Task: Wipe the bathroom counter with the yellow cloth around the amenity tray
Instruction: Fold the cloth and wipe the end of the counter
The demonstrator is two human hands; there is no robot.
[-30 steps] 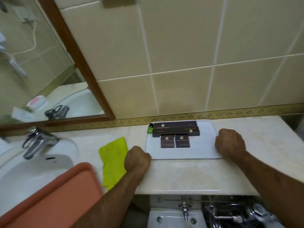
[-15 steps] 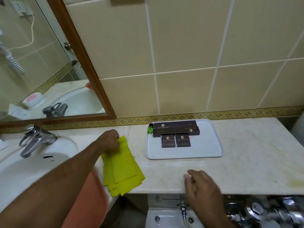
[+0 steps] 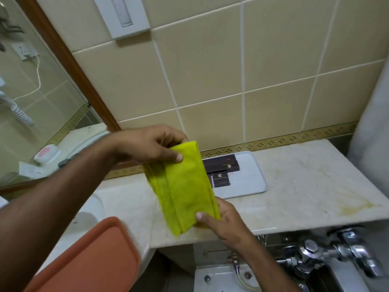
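The amenity tray (image 3: 250,182) lies on the counter (image 3: 305,186), against the wall at 12 o'clock. Boxes (image 3: 222,171) lie on the tray's 9 o'clock part. The cloth (image 3: 183,186) hangs above the counter, in front of the tray's 9 o'clock edge, between the left hand (image 3: 147,146) at 12 o'clock and the right hand (image 3: 223,220) at 6 o'clock.
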